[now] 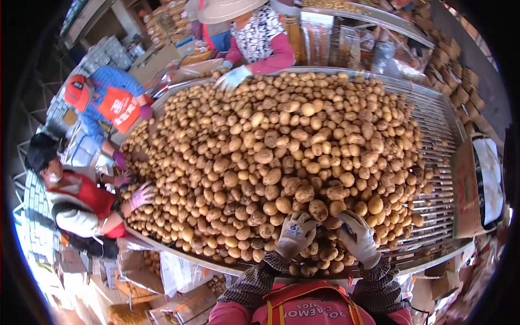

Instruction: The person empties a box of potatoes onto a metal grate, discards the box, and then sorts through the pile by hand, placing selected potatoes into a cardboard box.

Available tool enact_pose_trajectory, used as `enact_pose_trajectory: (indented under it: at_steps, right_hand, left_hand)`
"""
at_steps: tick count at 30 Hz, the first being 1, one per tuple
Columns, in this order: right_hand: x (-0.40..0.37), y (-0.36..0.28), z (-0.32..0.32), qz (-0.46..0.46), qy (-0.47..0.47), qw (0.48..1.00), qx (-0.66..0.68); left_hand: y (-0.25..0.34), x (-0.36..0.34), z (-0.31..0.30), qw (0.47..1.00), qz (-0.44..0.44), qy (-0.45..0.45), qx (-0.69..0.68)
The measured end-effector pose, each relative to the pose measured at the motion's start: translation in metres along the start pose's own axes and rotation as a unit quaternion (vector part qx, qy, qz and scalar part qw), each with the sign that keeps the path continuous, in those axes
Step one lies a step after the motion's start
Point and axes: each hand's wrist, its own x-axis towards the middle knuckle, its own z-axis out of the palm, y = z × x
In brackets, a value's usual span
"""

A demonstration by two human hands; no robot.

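Both my hands wear pale work gloves and rest low over a big heap of potatoes (260, 157). My left hand (296, 234) has its fingers curled, with the fingertips against a round brown potato (318, 210). To the right of it, my right hand (358, 238) lies on the pile, fingers apart and pointing up and inward. Its fingertips are right beside another potato (336, 208). Several smaller potatoes (328, 253) fill the space between my wrists. Checked sleeve covers show on both forearms.
A metal slatted table (433, 200) with a raised rim bears the heap. Across it stands a person in a straw hat, one gloved hand (234, 78) on the potatoes. Two people work at the left end, a pink-gloved hand (142, 196) among the potatoes. A cardboard box (465, 187) stands right.
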Motion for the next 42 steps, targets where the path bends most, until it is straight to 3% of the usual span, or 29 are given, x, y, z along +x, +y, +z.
enact_pose_trajectory:
  at_steps: [3, 5, 8, 11, 13, 17, 21, 25, 29, 31, 32, 35, 37, 39, 40, 42]
  right_hand:
    - [-0.012, -0.009, 0.021, 0.012, -0.02, 0.998, -0.053]
    - [-0.018, -0.019, 0.037, -0.039, -0.039, 0.985, -0.165]
    - [-0.02, -0.034, 0.053, -0.033, -0.07, 0.978, -0.194]
    - [-0.014, -0.048, 0.079, -0.019, -0.028, 0.98, -0.197]
    - [0.002, -0.065, 0.1, -0.094, -0.034, 0.964, -0.245]
    - [0.023, -0.101, 0.181, -0.13, -0.025, 0.972, -0.194]
    - [0.043, -0.141, 0.276, -0.128, -0.094, 0.98, -0.118]
    - [0.089, -0.168, 0.347, -0.147, -0.125, 0.97, -0.146]
    - [0.157, -0.171, 0.398, -0.129, -0.123, 0.948, -0.265]
    - [0.189, -0.166, 0.417, -0.13, -0.122, 0.935, -0.307]
    - [0.205, -0.167, 0.425, -0.127, -0.146, 0.903, -0.383]
    - [0.245, -0.164, 0.461, -0.028, -0.228, 0.904, -0.361]
    - [0.252, -0.17, 0.49, -0.032, -0.202, 0.895, -0.396]
    - [0.274, -0.167, 0.508, -0.042, -0.246, 0.876, -0.412]
    - [0.292, -0.184, 0.511, 0.025, -0.298, 0.87, -0.393]
    - [0.314, -0.176, 0.527, 0.013, -0.305, 0.874, -0.377]
  left_hand:
    - [0.006, -0.013, 0.001, 1.0, -0.006, 0.024, 0.001]
    - [0.0, -0.033, 0.002, 0.999, 0.012, 0.041, -0.034]
    - [-0.01, -0.06, -0.015, 0.997, 0.014, 0.077, -0.023]
    - [-0.033, -0.081, -0.041, 0.992, -0.017, 0.123, -0.019]
    - [-0.053, -0.094, -0.059, 0.985, -0.018, 0.166, -0.035]
    - [-0.109, -0.125, -0.103, 0.986, -0.022, 0.159, -0.053]
    - [-0.172, -0.16, -0.163, 0.979, -0.028, 0.198, -0.039]
    - [-0.239, -0.207, -0.221, 0.958, -0.109, 0.266, -0.014]
    - [-0.302, -0.256, -0.254, 0.936, -0.151, 0.312, 0.059]
    - [-0.323, -0.281, -0.26, 0.93, -0.209, 0.292, 0.08]
    - [-0.336, -0.29, -0.261, 0.928, -0.199, 0.303, 0.086]
    - [-0.344, -0.302, -0.266, 0.932, -0.183, 0.278, 0.143]
    - [-0.348, -0.309, -0.258, 0.926, -0.216, 0.254, 0.175]
    - [-0.355, -0.309, -0.251, 0.92, -0.218, 0.268, 0.182]
    - [-0.355, -0.307, -0.252, 0.921, -0.218, 0.272, 0.177]
    - [-0.354, -0.307, -0.254, 0.921, -0.225, 0.268, 0.169]
